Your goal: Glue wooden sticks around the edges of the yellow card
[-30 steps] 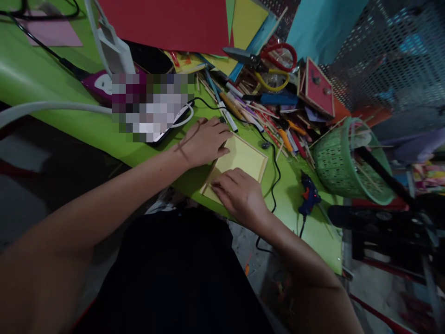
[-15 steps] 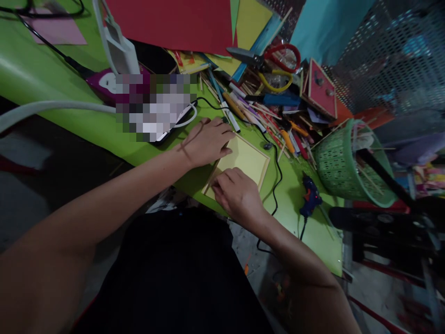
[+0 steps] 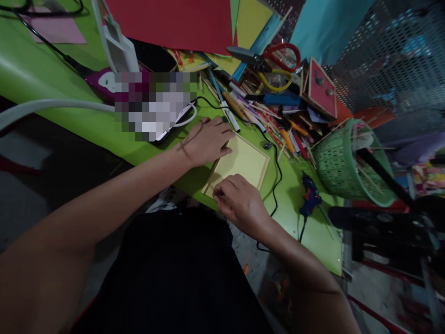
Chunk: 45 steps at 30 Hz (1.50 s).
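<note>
L hand (image 3: 207, 142) spread, on panel (image 3: 243, 160) | R hand (image 3: 240, 202) curled, grip unclear | long axis near-L→far-R

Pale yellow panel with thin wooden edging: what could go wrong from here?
The pale yellow panel lies by the edge of the green table, so a push could tip it off. The thin black cable beside it might snag the right hand. The dark blue glue gun shows a red light, so its nozzle may be hot.
</note>
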Available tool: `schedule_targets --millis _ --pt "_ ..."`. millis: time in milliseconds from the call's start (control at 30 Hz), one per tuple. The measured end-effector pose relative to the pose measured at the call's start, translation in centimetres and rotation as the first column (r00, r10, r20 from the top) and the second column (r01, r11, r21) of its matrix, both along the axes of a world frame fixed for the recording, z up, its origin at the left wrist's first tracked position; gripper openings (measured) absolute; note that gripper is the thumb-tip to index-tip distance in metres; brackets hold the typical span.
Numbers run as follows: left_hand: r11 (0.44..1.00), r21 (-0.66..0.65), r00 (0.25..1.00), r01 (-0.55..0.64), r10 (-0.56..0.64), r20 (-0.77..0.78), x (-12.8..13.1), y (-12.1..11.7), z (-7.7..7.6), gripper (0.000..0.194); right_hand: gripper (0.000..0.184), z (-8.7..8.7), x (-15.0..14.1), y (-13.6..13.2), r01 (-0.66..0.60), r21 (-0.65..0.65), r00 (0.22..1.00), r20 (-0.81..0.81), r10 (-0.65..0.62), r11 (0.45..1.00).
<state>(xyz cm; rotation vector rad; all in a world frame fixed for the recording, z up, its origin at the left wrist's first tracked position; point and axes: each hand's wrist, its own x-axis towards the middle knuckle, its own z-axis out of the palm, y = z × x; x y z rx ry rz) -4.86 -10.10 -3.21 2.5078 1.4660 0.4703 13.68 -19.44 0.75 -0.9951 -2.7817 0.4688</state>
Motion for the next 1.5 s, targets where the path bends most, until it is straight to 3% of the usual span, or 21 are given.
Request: schedule_targets --millis 200,633,967,1100,1300,1500 --pt "1.0 -0.022 1.0 0.001 -0.001 -0.003 0.0 0.0 0.3 0.041 0.012 0.7 0.8 -0.1 0.029 -0.078 0.995 -0.095 -0.037 0.997" --pt "1.0 -0.006 0.999 -0.013 0.013 -0.036 0.0 0.0 0.0 0.04 0.025 -1.0 -0.7 0.8 0.007 0.251 0.992 0.124 -0.039 0.968" --pt "1.0 0.014 1.0 0.0 0.0 0.001 0.0 0.1 -0.3 0.036 0.021 -1.5 -1.0 0.9 0.014 0.323 0.99 0.13 -0.059 0.946" --pt "0.999 0.035 1.0 0.001 -0.001 0.006 0.0 0.2 -0.5 0.037 0.021 -1.3 -0.6 0.7 0.021 0.251 0.995 0.094 -0.046 0.968" --pt "1.0 0.031 1.0 -0.002 0.002 0.017 0.0 0.1 -0.4 0.038 0.014 -0.6 0.2 0.4 0.057 0.042 0.998 -0.018 -0.057 0.997" --pt "0.998 0.056 0.999 0.03 -0.029 -0.018 -0.2 0.4 -0.9 0.04 0.016 1.6 1.5 -0.8 0.112 -0.255 0.957 -0.232 -0.174 0.96"
